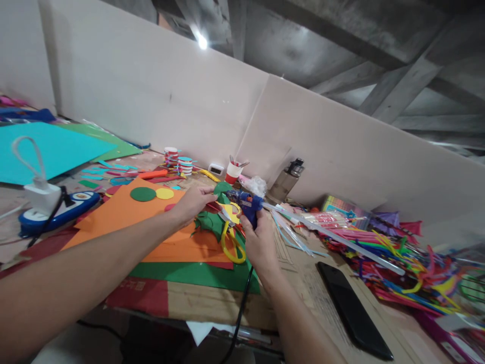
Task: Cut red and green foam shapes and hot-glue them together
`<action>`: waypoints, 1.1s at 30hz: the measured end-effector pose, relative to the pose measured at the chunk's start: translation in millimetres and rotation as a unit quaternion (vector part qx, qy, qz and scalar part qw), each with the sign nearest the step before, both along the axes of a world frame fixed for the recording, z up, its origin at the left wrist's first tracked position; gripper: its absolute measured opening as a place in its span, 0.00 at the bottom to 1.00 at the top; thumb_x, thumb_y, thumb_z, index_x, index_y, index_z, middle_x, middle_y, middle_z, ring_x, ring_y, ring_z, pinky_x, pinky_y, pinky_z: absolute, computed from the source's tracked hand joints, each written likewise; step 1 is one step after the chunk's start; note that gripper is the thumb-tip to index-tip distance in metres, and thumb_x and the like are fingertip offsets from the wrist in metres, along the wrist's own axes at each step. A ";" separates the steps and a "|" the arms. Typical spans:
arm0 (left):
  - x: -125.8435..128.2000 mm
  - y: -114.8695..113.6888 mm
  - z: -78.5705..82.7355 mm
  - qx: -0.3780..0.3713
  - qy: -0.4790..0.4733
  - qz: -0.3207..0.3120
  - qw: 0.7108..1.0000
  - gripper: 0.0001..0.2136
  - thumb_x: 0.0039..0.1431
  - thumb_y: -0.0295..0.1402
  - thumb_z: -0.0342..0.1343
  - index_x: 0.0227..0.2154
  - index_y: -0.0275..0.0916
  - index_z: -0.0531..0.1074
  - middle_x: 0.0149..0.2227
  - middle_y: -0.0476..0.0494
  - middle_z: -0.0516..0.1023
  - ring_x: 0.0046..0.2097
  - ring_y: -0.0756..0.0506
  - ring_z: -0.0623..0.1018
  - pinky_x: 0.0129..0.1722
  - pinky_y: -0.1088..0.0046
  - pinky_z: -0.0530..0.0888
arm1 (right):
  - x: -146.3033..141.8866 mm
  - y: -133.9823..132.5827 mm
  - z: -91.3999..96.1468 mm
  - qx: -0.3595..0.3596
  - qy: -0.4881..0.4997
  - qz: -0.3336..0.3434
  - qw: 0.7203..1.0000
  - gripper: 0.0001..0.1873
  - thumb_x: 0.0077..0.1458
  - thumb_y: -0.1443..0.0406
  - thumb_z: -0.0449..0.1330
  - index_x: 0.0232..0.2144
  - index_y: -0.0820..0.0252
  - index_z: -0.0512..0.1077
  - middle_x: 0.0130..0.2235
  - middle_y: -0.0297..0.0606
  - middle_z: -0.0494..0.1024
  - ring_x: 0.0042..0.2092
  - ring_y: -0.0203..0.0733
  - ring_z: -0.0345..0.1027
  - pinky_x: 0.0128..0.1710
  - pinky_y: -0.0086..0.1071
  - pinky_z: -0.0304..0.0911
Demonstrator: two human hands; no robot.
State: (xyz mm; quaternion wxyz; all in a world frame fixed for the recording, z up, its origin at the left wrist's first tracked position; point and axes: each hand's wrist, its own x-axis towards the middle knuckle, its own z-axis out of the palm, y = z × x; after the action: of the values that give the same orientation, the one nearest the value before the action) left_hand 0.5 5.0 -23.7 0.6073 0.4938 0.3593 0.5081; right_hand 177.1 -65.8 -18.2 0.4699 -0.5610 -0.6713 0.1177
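Observation:
My right hand (261, 240) is wrapped around a blue hot glue gun (248, 203), its nozzle pointing left. A long clear glue stick (333, 235) juts out of the gun's back. Pinched in the fingers of my left hand (192, 205) is a green paper circle (222, 188), right by the nozzle. Below both hands lie yellow-handled scissors (232, 245) and a jagged green paper piece (209, 225). They rest on orange paper sheets (117, 227), which also carry a dark green circle (143, 194) and a yellow circle (164, 193).
A black phone (352, 308) lies at the right, near piled pipe cleaners (409, 273). Behind stand a bottle (286, 182), a red-and-white cup (234, 173) and striped rolls (185, 166). At left sits a blue-and-white power strip (60, 212). The gun's black cord (244, 303) hangs over the edge.

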 end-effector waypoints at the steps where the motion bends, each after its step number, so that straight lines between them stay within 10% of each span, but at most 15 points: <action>1: 0.3 -0.4 -1.0 -0.001 0.004 -0.008 1.000 0.05 0.50 0.28 0.57 0.31 0.35 0.75 0.23 0.47 0.78 0.25 0.48 0.78 0.28 0.75 0.74 | -0.2 -0.1 0.4 0.003 0.006 -0.003 1.000 0.16 0.58 0.61 0.54 0.46 0.61 0.70 0.44 0.45 0.77 0.44 0.49 0.70 0.44 0.40 0.62; 33: 0.0 -9.0 12.4 -0.013 -0.012 -0.001 1.000 0.05 0.52 0.24 0.55 0.31 0.33 0.75 0.24 0.44 0.79 0.26 0.49 0.78 0.27 0.78 0.73 | 11.5 4.7 4.9 0.048 0.017 -0.037 0.998 0.17 0.59 0.62 0.54 0.49 0.61 0.69 0.45 0.44 0.77 0.44 0.48 0.69 0.47 0.40 0.62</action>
State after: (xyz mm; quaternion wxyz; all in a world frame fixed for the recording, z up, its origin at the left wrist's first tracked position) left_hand 0.4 -4.0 -11.3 0.6184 0.4802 0.3584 0.5085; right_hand 188.6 -61.1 -13.3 0.5118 -0.5603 -0.6468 0.0766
